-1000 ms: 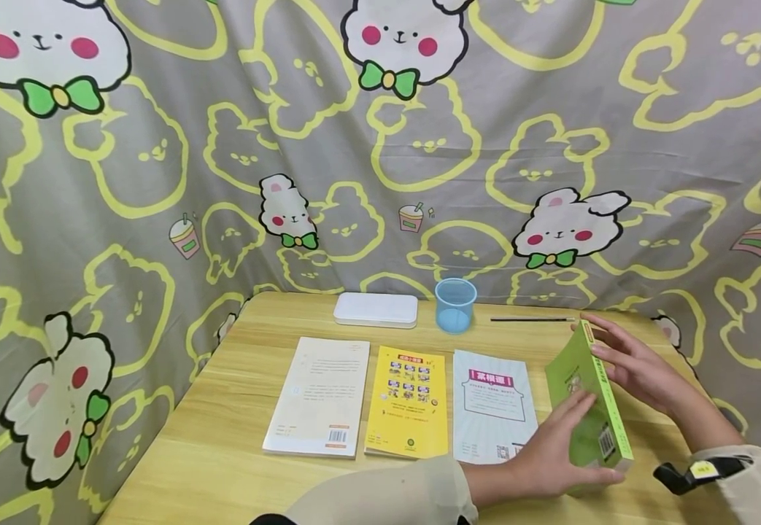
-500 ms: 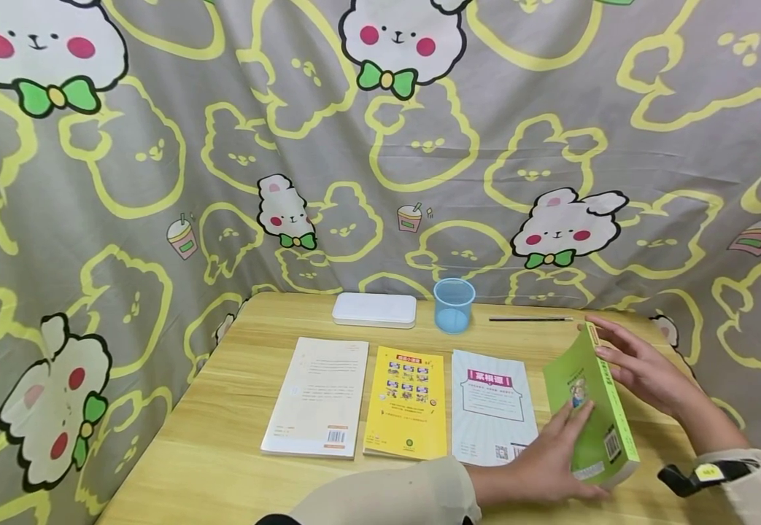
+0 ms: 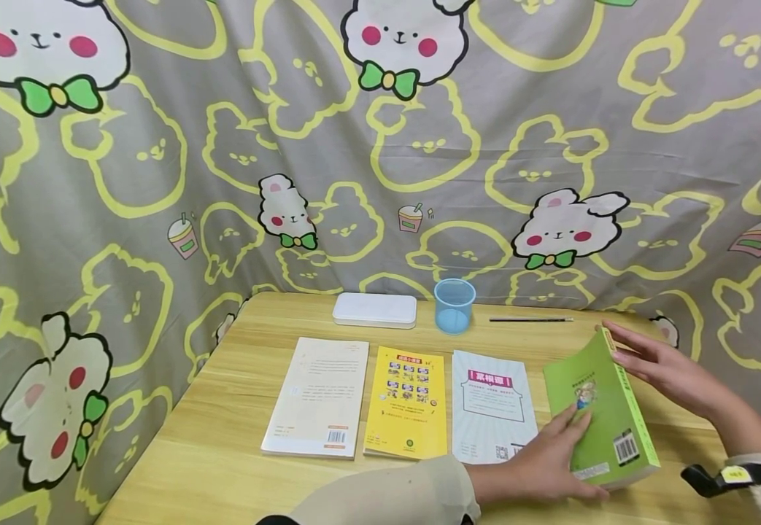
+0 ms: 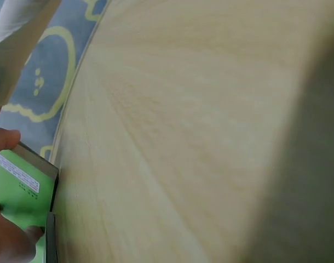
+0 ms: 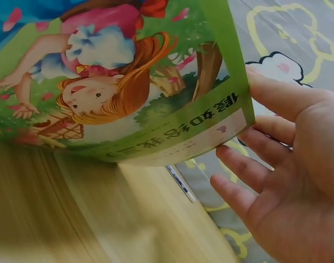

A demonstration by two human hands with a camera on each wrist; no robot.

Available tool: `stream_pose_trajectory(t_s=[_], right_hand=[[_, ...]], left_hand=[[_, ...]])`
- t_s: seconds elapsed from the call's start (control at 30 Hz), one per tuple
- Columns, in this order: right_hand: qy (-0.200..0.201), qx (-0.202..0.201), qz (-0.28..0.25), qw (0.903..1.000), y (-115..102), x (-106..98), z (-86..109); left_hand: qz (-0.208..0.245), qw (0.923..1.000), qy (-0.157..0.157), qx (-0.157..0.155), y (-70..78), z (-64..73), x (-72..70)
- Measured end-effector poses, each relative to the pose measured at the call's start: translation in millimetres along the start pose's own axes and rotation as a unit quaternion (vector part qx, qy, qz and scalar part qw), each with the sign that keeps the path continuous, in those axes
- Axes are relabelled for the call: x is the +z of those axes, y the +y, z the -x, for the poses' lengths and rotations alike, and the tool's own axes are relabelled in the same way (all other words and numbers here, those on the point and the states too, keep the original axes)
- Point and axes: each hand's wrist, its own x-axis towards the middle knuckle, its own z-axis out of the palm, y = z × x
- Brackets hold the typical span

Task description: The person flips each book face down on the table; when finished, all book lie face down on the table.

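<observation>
A thick green book (image 3: 606,401) is tilted at the table's right side, spine raised toward the right and back cover facing up and left. My left hand (image 3: 547,459) grips it low down, fingers on the back cover and thumb along the bottom edge. In the left wrist view, that thumb (image 4: 5,139) lies by the book's edge. My right hand (image 3: 675,375) touches the top of the spine with extended fingertips. From the right wrist, the front cover (image 5: 101,76) shows a drawn girl, and the right hand's fingers (image 5: 241,167) are spread at the spine corner.
To the left lie a white book (image 3: 317,397), a yellow book (image 3: 406,426) and a pale blue book (image 3: 492,434) in a row. Behind them are a white case (image 3: 375,310), a blue cup (image 3: 454,306) and a dark pencil (image 3: 531,319). A patterned curtain (image 3: 354,146) encloses the wooden table (image 3: 176,467).
The green book has leaned over to the right, so more of its back cover shows. My right hand has moved right with the spine; my left hand stays low on the cover.
</observation>
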Motion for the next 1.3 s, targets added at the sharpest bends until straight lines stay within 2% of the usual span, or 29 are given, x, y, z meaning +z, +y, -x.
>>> stream_pose_trajectory(t_s=[0.1, 0.33, 0.53, 0.73, 0.87, 1.03, 1.17, 1.3], right_hand=[[-0.006, 0.0, 0.003, 1.0, 2.7, -4.0, 4.6], [-0.034, 0.004, -0.044, 0.9985, 16.5, -14.2, 15.5], [-0.043, 0.015, -0.042, 0.9981, 27.0, -22.5, 22.1], [-0.04, 0.034, -0.013, 0.9986, 35.7, -25.7, 27.4], [-0.026, 0.051, 0.048, 0.9973, 39.7, -25.7, 29.6], [-0.013, 0.053, 0.123, 0.9909, 43.6, -22.9, 28.9], [-0.011, 0.049, 0.126, 0.9907, 48.1, -21.0, 28.3], [-0.007, 0.045, 0.135, 0.9898, 54.0, -19.7, 28.1]], left_hand=[[-0.017, 0.9998, -0.001, -0.003, 0.0, -0.8, 1.3], [-0.044, 0.999, -0.002, -0.008, 1.6, -2.7, 2.0], [-0.077, 0.9969, -0.013, -0.008, 3.3, -5.6, 1.4], [-0.121, 0.9924, -0.016, -0.017, 5.8, -7.8, 3.5], [-0.157, 0.9873, -0.022, -0.013, 5.6, -7.5, 6.1], [-0.206, 0.9776, -0.04, -0.009, 6.1, -5.8, 7.9], [-0.233, 0.9708, -0.054, -0.011, 7.9, -6.3, 7.4], [-0.231, 0.9708, -0.062, -0.016, 8.0, -7.4, 5.8]])
